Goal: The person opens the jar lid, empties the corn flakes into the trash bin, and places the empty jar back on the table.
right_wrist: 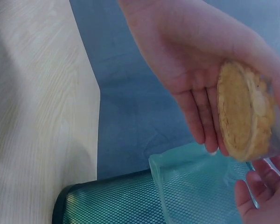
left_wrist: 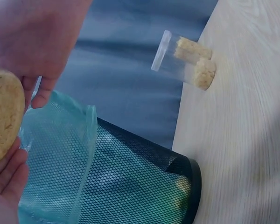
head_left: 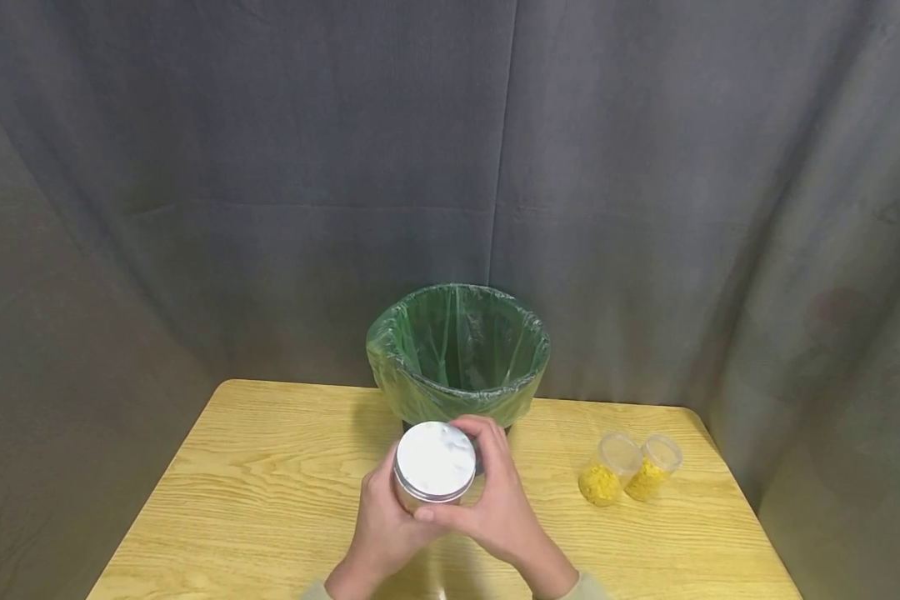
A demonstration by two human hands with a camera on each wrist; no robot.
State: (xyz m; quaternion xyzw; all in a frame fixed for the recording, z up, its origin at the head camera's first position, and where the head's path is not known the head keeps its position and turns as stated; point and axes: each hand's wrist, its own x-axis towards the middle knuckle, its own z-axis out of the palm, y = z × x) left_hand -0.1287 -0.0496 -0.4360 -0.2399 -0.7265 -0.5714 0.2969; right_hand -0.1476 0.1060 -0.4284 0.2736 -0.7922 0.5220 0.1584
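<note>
Between both hands is a clear jar (head_left: pixel 435 462) with a shiny, silvery white top, held upright in front of the bin. Its pale yellow contents show through the base in the left wrist view, where the jar (left_wrist: pixel 2 114) is cut off by the frame's edge. My left hand (head_left: pixel 386 521) holds the jar's side from the left, its fingers (right_wrist: pixel 203 116) lying along the jar in the right wrist view. From the right, my right hand (head_left: pixel 495 508) grips near the top, thumb in front and fingers behind.
A black mesh bin (left_wrist: pixel 140 172) with a green plastic liner (head_left: pixel 457 400) stands on the wooden table (head_left: pixel 270 467) beyond the hands. Two clear jars (head_left: pixel 600 479) (head_left: pixel 648 475) of yellow pieces stand at the right. Grey curtains (head_left: pixel 330 167) hang behind and beside the table.
</note>
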